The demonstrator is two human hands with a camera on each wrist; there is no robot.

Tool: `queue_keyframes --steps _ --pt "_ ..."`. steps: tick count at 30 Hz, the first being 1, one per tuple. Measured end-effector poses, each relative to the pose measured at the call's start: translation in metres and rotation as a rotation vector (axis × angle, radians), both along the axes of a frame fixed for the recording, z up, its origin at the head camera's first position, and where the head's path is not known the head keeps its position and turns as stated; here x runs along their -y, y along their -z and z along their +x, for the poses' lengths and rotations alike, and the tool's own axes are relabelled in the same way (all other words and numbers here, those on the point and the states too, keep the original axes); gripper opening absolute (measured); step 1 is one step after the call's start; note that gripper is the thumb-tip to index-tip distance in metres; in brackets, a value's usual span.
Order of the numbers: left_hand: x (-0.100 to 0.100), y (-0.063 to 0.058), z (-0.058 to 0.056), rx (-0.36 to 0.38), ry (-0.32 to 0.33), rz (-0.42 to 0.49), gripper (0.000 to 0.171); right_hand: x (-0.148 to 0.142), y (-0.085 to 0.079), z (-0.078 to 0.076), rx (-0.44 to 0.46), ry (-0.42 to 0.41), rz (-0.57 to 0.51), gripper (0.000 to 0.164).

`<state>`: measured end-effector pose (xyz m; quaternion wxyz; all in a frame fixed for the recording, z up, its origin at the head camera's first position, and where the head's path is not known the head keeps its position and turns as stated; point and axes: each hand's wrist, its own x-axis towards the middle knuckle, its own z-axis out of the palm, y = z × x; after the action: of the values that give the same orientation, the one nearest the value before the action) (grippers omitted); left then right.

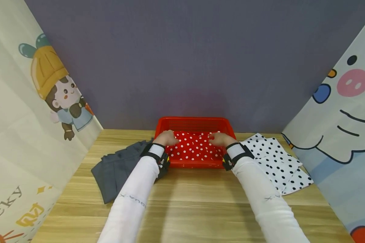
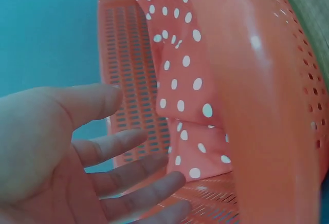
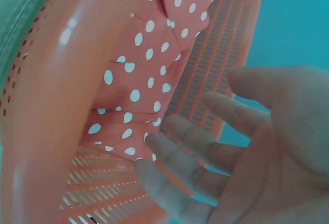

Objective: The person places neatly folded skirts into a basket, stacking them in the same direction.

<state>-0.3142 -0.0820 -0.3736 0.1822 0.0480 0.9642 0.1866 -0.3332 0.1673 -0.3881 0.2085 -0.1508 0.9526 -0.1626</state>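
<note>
Red cloth with white dots lies folded inside a red plastic basket with slotted walls. My left hand is over the basket's left side, fingers spread and slightly bent, nothing in its grasp. Over the opposite side, my right hand is held the same way, its palm bare. In the left wrist view the fingers reach close to the dotted cloth. The right wrist view has the fingertips right by the cloth's lower edge.
Dark grey cloths overlap in a fanned stack left of the basket. White cloths with black dots are spread to its right. All stand on a wooden table, with a grey panel behind and printed curtains on both sides.
</note>
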Motion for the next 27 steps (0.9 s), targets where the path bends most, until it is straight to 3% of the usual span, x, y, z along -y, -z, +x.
queue_keyframes --steps 4,11,20,27 --pt "0.002 0.004 0.007 -0.076 0.059 -0.04 0.032 0.001 -0.013 0.024 -0.129 -0.056 0.006 0.042" --pt "0.006 0.008 0.025 -0.241 0.071 -0.107 0.025 -0.01 -0.008 0.048 -0.306 -0.025 -0.023 0.032" --pt "0.012 0.007 0.064 -0.56 0.061 -0.163 0.021 -0.022 -0.002 0.082 -0.51 -0.017 -0.089 0.015" --pt "0.021 0.023 0.097 -0.723 0.076 -0.125 0.015 -0.028 0.017 0.112 -0.636 0.018 -0.139 0.009"
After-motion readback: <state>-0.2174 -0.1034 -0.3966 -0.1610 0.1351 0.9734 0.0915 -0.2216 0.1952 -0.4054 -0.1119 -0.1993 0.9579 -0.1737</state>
